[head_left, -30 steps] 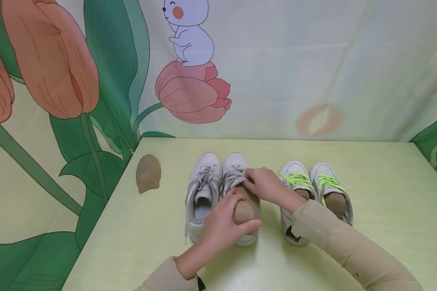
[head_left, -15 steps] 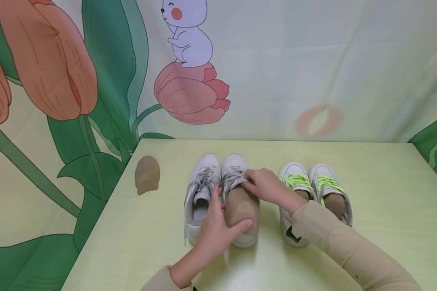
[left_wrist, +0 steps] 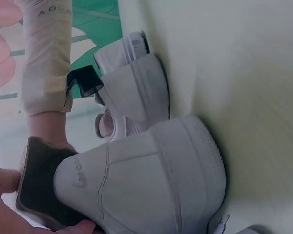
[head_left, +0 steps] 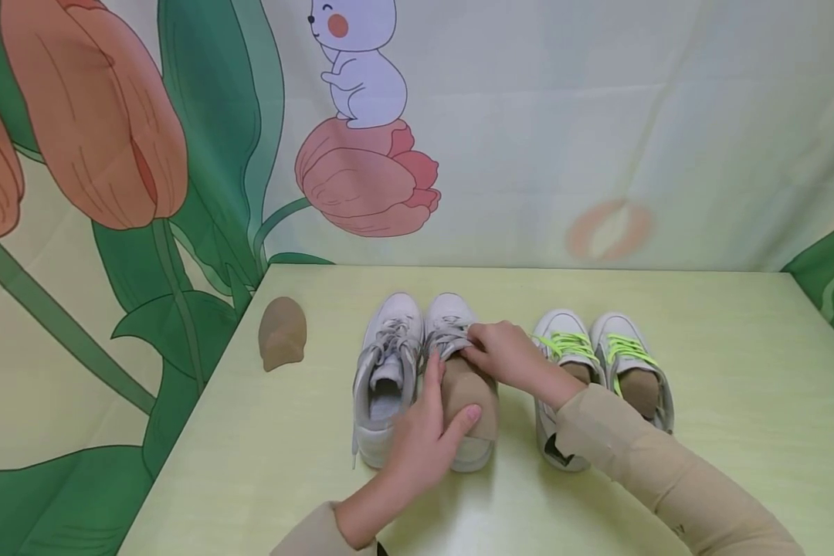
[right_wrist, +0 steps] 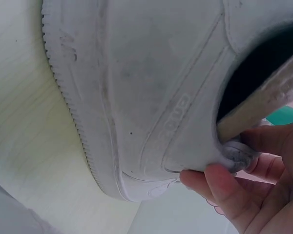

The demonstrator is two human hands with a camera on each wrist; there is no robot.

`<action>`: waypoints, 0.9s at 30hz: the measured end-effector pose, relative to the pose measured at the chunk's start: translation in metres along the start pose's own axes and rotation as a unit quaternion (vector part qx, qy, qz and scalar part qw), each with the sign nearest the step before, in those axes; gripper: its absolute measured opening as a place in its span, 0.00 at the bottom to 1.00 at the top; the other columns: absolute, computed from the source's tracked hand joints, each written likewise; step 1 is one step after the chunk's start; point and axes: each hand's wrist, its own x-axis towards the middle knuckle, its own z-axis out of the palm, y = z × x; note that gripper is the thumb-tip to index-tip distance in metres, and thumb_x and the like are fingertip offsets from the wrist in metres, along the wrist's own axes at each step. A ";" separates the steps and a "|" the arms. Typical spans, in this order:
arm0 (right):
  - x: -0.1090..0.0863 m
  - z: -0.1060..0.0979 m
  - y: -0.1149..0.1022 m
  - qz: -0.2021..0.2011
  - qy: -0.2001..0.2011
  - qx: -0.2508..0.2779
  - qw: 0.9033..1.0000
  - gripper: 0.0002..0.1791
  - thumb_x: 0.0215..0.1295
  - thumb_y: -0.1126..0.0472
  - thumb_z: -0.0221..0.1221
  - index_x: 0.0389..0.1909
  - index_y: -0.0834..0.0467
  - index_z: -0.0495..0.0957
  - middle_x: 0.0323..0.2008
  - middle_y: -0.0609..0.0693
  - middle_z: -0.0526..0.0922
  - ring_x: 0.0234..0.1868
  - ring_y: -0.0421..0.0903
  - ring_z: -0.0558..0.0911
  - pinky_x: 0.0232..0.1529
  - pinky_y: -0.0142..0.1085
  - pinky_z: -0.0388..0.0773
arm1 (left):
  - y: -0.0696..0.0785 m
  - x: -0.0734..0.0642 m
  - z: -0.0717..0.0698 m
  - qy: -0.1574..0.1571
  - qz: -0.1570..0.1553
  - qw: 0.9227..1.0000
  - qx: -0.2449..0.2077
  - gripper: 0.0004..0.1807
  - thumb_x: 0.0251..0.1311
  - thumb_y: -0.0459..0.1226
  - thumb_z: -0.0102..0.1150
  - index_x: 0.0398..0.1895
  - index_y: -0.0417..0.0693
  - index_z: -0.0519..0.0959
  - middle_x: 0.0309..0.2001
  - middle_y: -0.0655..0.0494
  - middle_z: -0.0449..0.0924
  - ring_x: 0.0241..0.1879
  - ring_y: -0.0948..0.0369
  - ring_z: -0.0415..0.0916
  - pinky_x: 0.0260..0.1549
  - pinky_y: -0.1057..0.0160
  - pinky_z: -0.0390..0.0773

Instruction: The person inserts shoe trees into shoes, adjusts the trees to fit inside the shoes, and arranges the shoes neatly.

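Note:
In the head view, a white sneaker (head_left: 450, 309) with grey laces has a brown moulded shoe insert (head_left: 469, 390) partly inside it. My left hand (head_left: 422, 436) holds the insert's rear, thumb on top and fingers along its left side. From the left wrist, the insert's dark underside (left_wrist: 41, 180) sticks out above the sneaker's heel (left_wrist: 136, 180). My right hand (head_left: 506, 354) pinches the sneaker's opening near the laces and tongue. In the right wrist view, the right fingers (right_wrist: 224, 190) grip that edge beside the insert (right_wrist: 263, 100). The insert's front end is hidden in the shoe.
The matching sneaker (head_left: 396, 316) stands close on the left, its opening bare. To the right are two white sneakers with green laces (head_left: 571, 344), brown inserts inside. Another brown insert (head_left: 282, 333) lies at the table's left. A printed cloth (head_left: 514, 139) hangs behind.
My left hand slid off the insert's top to its left side, then shifted slightly right. The insert's rear end moved forward, uncovering more of the heel. My right hand stayed in place.

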 end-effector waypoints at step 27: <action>-0.004 -0.001 0.010 -0.007 -0.048 0.038 0.998 0.04 0.52 0.61 0.57 0.25 0.53 0.70 0.20 0.46 0.73 0.19 0.41 0.66 0.22 0.30 0.64 | 0.006 0.014 -0.002 -0.034 0.037 0.999 0.002 0.41 0.40 0.50 0.67 0.58 0.50 0.60 0.65 0.49 0.55 0.64 0.54 0.54 0.54 0.48 0.63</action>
